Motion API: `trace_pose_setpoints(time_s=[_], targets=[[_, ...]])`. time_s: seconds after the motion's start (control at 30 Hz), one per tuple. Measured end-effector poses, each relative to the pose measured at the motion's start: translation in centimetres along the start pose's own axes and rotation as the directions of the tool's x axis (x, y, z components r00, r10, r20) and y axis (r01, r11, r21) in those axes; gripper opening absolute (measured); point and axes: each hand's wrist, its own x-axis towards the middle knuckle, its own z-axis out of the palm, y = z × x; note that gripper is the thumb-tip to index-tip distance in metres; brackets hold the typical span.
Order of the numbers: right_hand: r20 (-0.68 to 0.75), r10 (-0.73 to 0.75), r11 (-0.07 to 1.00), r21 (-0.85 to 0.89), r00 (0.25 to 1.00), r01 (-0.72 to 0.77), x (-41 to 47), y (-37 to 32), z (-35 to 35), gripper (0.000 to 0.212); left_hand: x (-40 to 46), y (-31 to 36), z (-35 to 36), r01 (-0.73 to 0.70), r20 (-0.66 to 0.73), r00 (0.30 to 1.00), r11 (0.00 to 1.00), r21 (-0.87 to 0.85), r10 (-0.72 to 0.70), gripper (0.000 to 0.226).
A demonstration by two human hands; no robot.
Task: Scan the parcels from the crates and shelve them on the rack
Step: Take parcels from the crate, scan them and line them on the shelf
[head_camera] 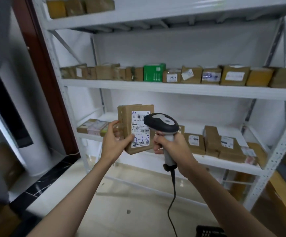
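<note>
My left hand [115, 142] holds a small brown cardboard parcel [127, 127] upright, its white shipping label facing me with "3-3-3" handwritten in blue. My right hand [171, 146] grips the handle of a grey and black barcode scanner [162, 124]. The scanner's head overlaps the label's right edge. Its black cable [173, 199] hangs down toward the floor. Both hands are in front of the white metal rack [156, 88].
The rack's middle shelf carries a row of brown parcels and one green box [154, 72]. Several parcels lie on the lower shelf [221, 142], and a few sit on the top shelf [79, 7]. A black crate edge [209, 230] shows at the bottom. Cardboard boxes stand at the right [284, 194].
</note>
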Motion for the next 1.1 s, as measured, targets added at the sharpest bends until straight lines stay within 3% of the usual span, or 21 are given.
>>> trace_pose_setpoints(time_s=[0.33, 0.83, 0.97, 1.1], targets=[[0.076, -0.067, 0.998, 0.026, 0.995, 0.065, 2.4, -2.3, 1.0, 0.005, 3.5, 3.1, -1.1, -0.098, -0.150, 0.983, 0.994, 0.043, 0.104, 0.080], [0.121, -0.131, 0.990, 0.075, 0.984, 0.123, 4.9, -4.1, 2.9, 0.005, 6.6, 4.4, -4.7, -0.124, -0.180, 0.975, 0.990, 0.063, 0.134, 0.083], [0.070, -0.155, 0.980, 0.136, 0.985, 0.144, 6.7, -5.8, 4.4, 0.014, 8.2, 5.6, -7.8, -0.118, -0.162, 0.980, 0.993, 0.007, 0.117, 0.075], [0.073, -0.179, 0.969, 0.188, 0.981, 0.163, 9.0, -8.1, 5.8, 0.028, 10.3, 6.9, -10.5, -0.016, -0.114, 0.993, 0.981, -0.192, -0.007, 0.057]])
